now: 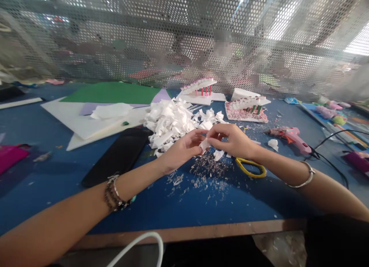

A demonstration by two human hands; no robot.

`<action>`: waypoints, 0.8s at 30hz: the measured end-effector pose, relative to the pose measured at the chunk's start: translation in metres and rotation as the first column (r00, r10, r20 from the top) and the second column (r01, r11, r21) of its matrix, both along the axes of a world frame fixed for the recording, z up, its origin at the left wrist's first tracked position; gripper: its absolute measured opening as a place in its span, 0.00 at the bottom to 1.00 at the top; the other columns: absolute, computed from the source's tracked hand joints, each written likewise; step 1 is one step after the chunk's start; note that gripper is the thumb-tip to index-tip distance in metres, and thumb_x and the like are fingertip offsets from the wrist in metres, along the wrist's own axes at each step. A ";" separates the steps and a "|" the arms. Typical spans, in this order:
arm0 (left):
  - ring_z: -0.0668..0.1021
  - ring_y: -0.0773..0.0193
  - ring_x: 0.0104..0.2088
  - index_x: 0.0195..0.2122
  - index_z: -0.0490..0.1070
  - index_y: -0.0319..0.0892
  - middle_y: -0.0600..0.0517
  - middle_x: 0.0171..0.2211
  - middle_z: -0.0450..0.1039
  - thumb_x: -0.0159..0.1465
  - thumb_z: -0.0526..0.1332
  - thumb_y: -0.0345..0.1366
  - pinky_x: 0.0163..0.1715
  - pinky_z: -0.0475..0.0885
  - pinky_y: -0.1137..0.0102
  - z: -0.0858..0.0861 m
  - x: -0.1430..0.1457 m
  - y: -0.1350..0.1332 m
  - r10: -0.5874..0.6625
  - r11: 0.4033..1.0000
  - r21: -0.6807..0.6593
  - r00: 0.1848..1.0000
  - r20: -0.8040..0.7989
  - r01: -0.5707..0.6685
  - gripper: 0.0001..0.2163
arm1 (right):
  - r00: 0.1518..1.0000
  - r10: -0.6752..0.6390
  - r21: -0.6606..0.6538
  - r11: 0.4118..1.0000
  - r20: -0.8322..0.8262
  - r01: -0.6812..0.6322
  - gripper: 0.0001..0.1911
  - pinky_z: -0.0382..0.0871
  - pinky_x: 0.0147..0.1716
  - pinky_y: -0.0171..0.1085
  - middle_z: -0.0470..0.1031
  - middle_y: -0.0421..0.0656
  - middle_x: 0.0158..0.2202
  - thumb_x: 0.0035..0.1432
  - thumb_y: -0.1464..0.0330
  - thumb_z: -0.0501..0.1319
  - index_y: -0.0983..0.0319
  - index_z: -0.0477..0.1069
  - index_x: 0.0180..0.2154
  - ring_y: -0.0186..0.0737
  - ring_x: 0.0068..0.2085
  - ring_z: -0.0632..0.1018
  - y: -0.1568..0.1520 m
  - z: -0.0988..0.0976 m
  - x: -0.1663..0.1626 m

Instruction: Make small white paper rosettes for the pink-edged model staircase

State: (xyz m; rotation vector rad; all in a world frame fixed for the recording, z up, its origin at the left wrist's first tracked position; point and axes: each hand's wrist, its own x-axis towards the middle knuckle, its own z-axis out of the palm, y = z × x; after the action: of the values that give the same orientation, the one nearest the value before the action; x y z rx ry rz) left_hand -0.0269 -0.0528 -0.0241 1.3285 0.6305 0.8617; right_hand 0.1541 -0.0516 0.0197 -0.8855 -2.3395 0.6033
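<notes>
Both hands meet over the blue table, just in front of a heap of torn white paper (170, 121). A small white paper piece (204, 145) is pinched between the fingertips of my left hand (184, 147) and my right hand (230, 139). Below them lies a scatter of fine grey and white shreds (211, 169). Beside my right wrist rest scissors with yellow handles (250, 169), their blades hidden. A black flat case (119, 155) lies to the left of my left hand.
A pink glue gun (294, 138) with a black cord lies at right. Two small white models on posts, one (200, 88) at centre back and another (248, 105) to its right, stand before a perforated metal screen (129, 36). Green sheet (109, 92) and white boards are at back left.
</notes>
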 end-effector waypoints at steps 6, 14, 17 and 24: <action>0.69 0.69 0.32 0.44 0.63 0.43 0.52 0.35 0.67 0.57 0.58 0.32 0.32 0.64 0.73 0.001 0.002 -0.006 -0.003 1.000 -0.027 0.994 -0.110 0.000 0.13 | 0.998 -0.066 -0.050 0.997 -0.009 0.065 0.10 0.59 0.24 0.30 0.68 0.39 0.26 0.54 0.62 0.56 0.64 0.64 0.30 0.27 0.25 0.66 -0.018 -0.006 -0.001; 0.70 0.67 0.34 0.43 0.63 0.42 0.52 0.35 0.66 0.54 0.61 0.30 0.32 0.65 0.73 0.001 0.008 -0.011 0.023 1.000 -0.017 0.998 -0.050 -0.023 0.16 | 0.990 -0.127 0.083 0.989 0.068 0.122 0.07 0.58 0.25 0.30 0.69 0.38 0.24 0.53 0.71 0.53 0.64 0.68 0.28 0.27 0.24 0.66 -0.016 -0.012 -0.002; 0.69 0.70 0.30 0.43 0.64 0.42 0.53 0.34 0.66 0.54 0.59 0.29 0.30 0.65 0.73 -0.001 0.008 -0.010 0.025 0.996 -0.084 1.000 -0.019 -0.027 0.14 | 0.990 -0.126 0.032 0.992 0.060 0.125 0.06 0.59 0.25 0.29 0.70 0.38 0.24 0.53 0.71 0.54 0.64 0.69 0.28 0.26 0.24 0.68 -0.017 -0.011 0.000; 0.72 0.69 0.32 0.43 0.63 0.43 0.51 0.39 0.66 0.59 0.58 0.36 0.32 0.67 0.74 -0.008 0.006 -0.011 -0.054 0.998 0.016 0.995 -0.089 0.055 0.11 | 0.984 -0.179 -0.052 0.982 0.004 0.179 0.07 0.58 0.22 0.29 0.68 0.37 0.20 0.54 0.68 0.53 0.64 0.66 0.28 0.26 0.22 0.67 -0.021 -0.014 0.001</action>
State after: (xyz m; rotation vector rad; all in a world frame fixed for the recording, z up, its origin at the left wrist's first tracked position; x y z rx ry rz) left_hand -0.0204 -0.0637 -0.0317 1.4000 0.6539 0.7693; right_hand 0.1550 -0.0729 0.0058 -1.1054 -2.2216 0.5912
